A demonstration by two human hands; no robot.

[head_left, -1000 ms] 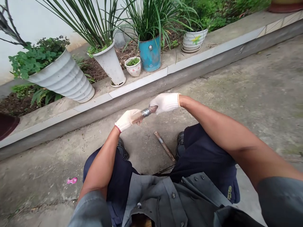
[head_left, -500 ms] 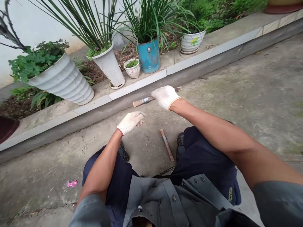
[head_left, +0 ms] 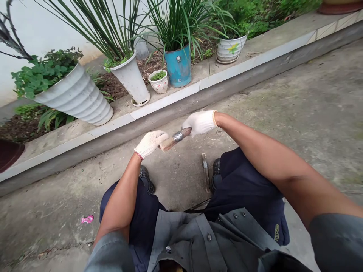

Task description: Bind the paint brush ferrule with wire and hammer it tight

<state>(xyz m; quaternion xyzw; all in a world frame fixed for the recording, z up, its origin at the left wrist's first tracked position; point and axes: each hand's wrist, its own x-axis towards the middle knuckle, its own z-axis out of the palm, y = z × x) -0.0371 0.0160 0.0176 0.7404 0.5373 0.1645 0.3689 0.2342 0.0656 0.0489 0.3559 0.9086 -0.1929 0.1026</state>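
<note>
Gloved L hand (head_left: 150, 144) closed around one end of wood stick w/ metal wrap (head_left: 177, 138), gloved R hand (head_left: 200, 123) closed on other end; stick held in air, above knees. 2nd short stick (head_left: 205, 172) on concrete just beside R shoe (head_left: 216, 168). Pink scrap (head_left: 87, 219) off left. Farther: concrete curb (head_left: 167, 109), then blue pot (head_left: 178, 67), white ribbed pot (head_left: 76, 96).
</note>
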